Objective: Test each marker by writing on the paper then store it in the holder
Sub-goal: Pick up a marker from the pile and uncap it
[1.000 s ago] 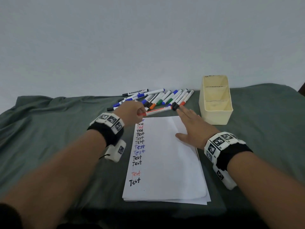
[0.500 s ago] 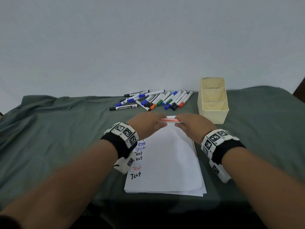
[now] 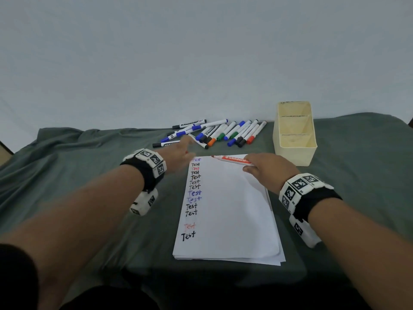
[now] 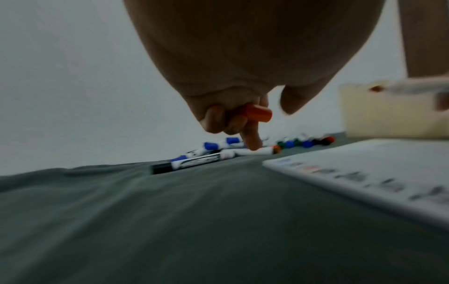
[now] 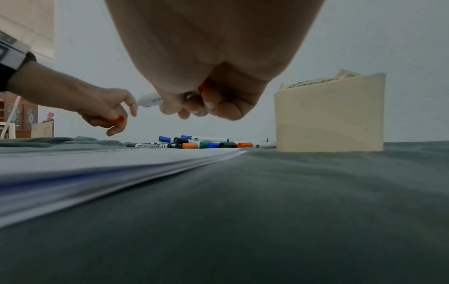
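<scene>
right hand (image 3: 270,170) clenched round the tail end of the red marker (image 3: 234,159), which sits uncapped, about level, over the far edge of the paper (image 3: 232,211), tip pointing left. left hand (image 3: 181,151) pinches the red cap (image 4: 258,114) in curled fingers, one finger sticking down toward the marker pile (image 3: 220,134) on the green cloth (image 3: 78,175). the marker looks light, stiff and smooth plastic, likely a bit slippery, so it should be held mid-barrel or nearer the tip for writing; the tail hold it has now looks too far back for control, probably needs a regrip. the cap is small and easy to drop, and the felt tip could stain or dry out if left open. the paper is a thin loose stack that could slide on the soft cloth, so it may need holding down. the holder (image 3: 295,133) stands just right of the paper's far corner, compartments look empty. views: head shows the test words down the paper's left side, the open holder top and the marker's print; neither wrist view gives that. left wrist shows the cap in the fingers, hidden from the head view. right wrist shows fingers curled round the barrel from below, the stack's edge and the holder wall, not its inside; it also catches the left hand with the cap.
</scene>
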